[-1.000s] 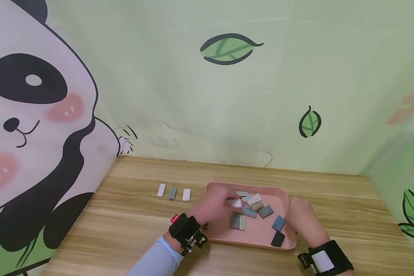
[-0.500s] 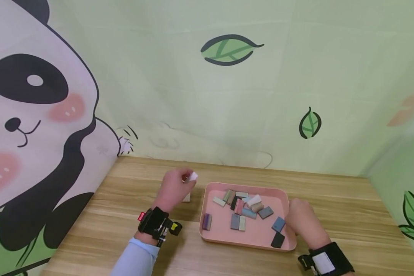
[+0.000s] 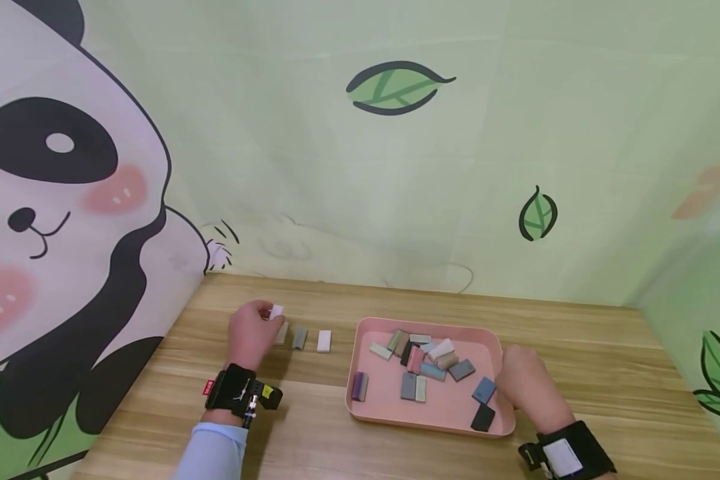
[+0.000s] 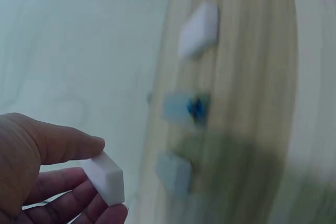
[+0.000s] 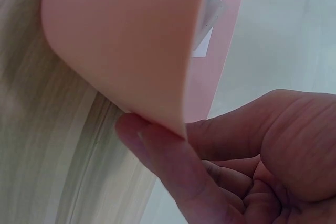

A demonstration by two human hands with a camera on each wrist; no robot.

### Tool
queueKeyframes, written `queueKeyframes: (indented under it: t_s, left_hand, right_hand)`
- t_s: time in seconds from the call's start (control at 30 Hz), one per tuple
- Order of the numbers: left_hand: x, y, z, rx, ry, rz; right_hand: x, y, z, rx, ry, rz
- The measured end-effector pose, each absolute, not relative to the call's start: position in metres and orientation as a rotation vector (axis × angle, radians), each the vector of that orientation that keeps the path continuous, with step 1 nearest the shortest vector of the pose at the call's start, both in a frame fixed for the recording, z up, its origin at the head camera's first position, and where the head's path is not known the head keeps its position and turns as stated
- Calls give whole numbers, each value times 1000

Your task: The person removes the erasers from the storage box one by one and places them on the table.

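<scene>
Pale green walls printed with leaves and a big panda close in a wooden table (image 3: 228, 413). Over its left part the left hand (image 3: 250, 333) is raised, wrist bent back, pinching a small white block (image 3: 276, 311) between thumb and fingertips just above the row of three blocks (image 3: 301, 338) lying on the wood. The right hand (image 3: 525, 387) rests at the right rim of the pink tray (image 3: 444, 417), which holds a loose heap of coloured blocks (image 3: 426, 363).

From the left wrist, the white block (image 4: 105, 178) shows plainly against the thumb and curled fingers (image 4: 73, 195), with the row blurred beyond it. From the right wrist, the thumb (image 5: 173, 174) presses up against the tray's outer wall (image 5: 121, 40) and the fingers curl round its edge, a grip the head view leaves unclear.

Half a second ago the left hand was farther right, near the tray's left corner; it has since moved left to the row's near end. The right hand has stayed on the tray.
</scene>
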State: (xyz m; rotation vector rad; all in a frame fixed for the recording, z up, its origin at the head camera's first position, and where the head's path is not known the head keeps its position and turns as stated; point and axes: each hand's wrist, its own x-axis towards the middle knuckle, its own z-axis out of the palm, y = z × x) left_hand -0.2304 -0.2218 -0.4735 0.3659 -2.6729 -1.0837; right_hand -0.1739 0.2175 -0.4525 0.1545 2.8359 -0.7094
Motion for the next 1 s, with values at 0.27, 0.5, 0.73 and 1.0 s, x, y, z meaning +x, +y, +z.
queueKeyframes:
  t_s: [0.27, 0.5, 0.73, 1.0]
  left_hand:
    - [-231, -241, -489, 445, -2694, -996]
    - [-234, -244, -494, 508, -2731, -948]
    - [-234, -245, -493, 553, -2760, -855]
    - [-237, -242, -488, 566, -2821, -803]
  right_hand:
    - [-174, 219, -453, 150, 2834, -735]
    - [-175, 220, -453, 185, 2814, -740]
    - [-175, 220, -454, 203, 2806, -749]
    - [-175, 220, -453, 209, 2799, -747]
